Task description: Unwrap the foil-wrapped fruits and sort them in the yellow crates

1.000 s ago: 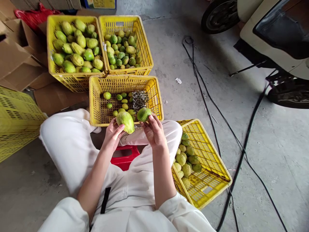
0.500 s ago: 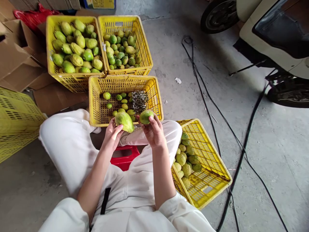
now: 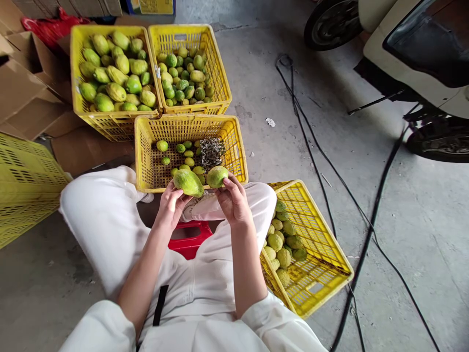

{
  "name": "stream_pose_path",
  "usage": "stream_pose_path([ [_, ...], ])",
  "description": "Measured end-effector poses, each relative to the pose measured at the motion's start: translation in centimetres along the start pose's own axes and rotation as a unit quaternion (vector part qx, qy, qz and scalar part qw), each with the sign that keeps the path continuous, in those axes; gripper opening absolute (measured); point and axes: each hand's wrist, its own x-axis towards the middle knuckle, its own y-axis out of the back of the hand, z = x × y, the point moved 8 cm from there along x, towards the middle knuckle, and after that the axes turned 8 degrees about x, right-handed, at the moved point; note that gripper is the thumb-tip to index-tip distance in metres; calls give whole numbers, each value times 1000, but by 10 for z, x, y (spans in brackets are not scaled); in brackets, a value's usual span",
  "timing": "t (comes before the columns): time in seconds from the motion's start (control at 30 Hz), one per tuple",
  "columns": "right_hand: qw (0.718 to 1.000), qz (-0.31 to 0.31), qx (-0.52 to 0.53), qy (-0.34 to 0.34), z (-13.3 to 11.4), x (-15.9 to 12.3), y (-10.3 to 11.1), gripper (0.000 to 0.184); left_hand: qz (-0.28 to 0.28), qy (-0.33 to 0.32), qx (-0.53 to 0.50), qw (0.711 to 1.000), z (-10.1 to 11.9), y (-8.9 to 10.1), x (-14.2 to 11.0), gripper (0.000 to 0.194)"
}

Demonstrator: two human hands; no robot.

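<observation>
My left hand [image 3: 170, 204] is closed around a large, elongated green-yellow lemon [image 3: 188, 183], its narrow end pointing right. In my right hand [image 3: 233, 199] is a smaller, rounder green lemon [image 3: 217, 177], gripped between thumb and fingers. The two fruits are side by side, slightly apart, over the near rim of a yellow crate [image 3: 142, 168]. Inside that crate lie several small green lemons [image 3: 189, 162] and a crumpled dark, shiny bundle [image 3: 211, 151].
Behind stand a yellow crate [image 3: 75, 73] of large lemons and another [image 3: 219, 73] of smaller ones. A tilted crate [image 3: 322, 244] of lemons is at my right. A red stool [image 3: 190, 244] is beneath me. Black cables [image 3: 373, 210] cross the floor near a parked vehicle [image 3: 414, 54].
The lemon in my right hand has turned and shifted slightly left, showing a yellower side. The left-hand lemon has tilted a little. Both stay held.
</observation>
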Motion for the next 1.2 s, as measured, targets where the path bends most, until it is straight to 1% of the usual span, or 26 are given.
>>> stream_pose_path([
  [0.17,1000,-2,11,-3,0,-1,-2,30,-13,2,4,1000,0,-2,-2,53],
  [0.37,1000,-1,3,2,1,-1,1,31,-12,-2,12,1000,-2,0,-1,51],
  [0.73,1000,-1,18,-1,-1,-2,-1,42,-13,-15,9,1000,1,-1,0,60],
  [0.83,1000,2,21,-1,0,-1,-1,39,-9,-13,5,1000,1,0,1,61],
  [0.97,999,0,30,-19,4,2,1,33,-8,-1,7,1000,-1,-1,1,56],
  [1.1,999,-21,40,-23,4,3,0,34,-10,3,7,1000,-1,-2,0,50],
  [1.2,999,-18,27,-19,4,3,2,35,-10,1,3,1000,-1,-2,0,48],
])
